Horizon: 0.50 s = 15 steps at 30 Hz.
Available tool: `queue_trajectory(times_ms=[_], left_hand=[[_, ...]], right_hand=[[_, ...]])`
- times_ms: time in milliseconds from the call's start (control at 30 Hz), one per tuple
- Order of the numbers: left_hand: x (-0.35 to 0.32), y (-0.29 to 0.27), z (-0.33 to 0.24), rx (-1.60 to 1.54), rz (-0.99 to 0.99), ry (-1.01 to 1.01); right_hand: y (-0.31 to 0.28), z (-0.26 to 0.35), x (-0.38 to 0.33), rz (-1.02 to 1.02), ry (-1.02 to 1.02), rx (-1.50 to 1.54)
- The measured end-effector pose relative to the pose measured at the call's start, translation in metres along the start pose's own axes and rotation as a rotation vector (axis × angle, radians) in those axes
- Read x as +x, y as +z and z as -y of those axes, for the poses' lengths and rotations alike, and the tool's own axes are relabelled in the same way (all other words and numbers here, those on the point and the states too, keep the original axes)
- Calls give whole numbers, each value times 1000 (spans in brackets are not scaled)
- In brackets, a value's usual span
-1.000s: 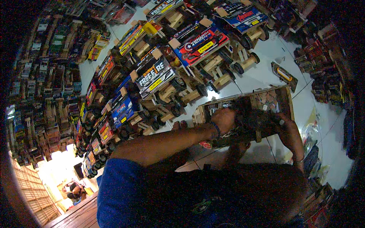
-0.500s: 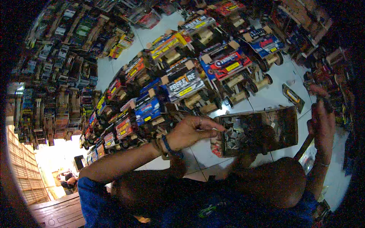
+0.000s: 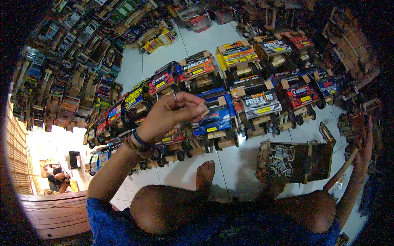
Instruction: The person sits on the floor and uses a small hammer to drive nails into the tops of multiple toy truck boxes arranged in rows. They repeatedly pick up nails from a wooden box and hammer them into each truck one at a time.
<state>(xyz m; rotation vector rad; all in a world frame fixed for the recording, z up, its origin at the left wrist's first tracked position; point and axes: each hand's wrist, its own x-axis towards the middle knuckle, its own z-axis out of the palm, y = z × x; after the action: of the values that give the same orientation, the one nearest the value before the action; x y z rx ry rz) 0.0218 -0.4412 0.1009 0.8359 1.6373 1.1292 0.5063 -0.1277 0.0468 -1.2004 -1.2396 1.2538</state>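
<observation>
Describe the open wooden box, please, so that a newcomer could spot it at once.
On the white tiled floor, find the rows of colourful, wheeled toy trucks. Nearer the person than these, right of a bare foot, lies the dark rectangular box. Unlike the trucks, it holds a heap of small, pale pieces in its left part.

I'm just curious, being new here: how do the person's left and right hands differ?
The left hand is closed in a pinch; the right hand holds a slim, brownish handle. The left hand appears near the picture's middle; the right hand is far toward its right side. Both are ungloved.
</observation>
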Motion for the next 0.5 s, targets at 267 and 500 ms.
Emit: queue_trajectory(times_ms=[267, 500], left_hand=[[55, -45, 11, 138, 302, -13], [35, -108, 29, 274, 421, -67]], right_hand=[[53, 2, -125, -212, 400, 121], [103, 33, -179, 134, 272, -128]])
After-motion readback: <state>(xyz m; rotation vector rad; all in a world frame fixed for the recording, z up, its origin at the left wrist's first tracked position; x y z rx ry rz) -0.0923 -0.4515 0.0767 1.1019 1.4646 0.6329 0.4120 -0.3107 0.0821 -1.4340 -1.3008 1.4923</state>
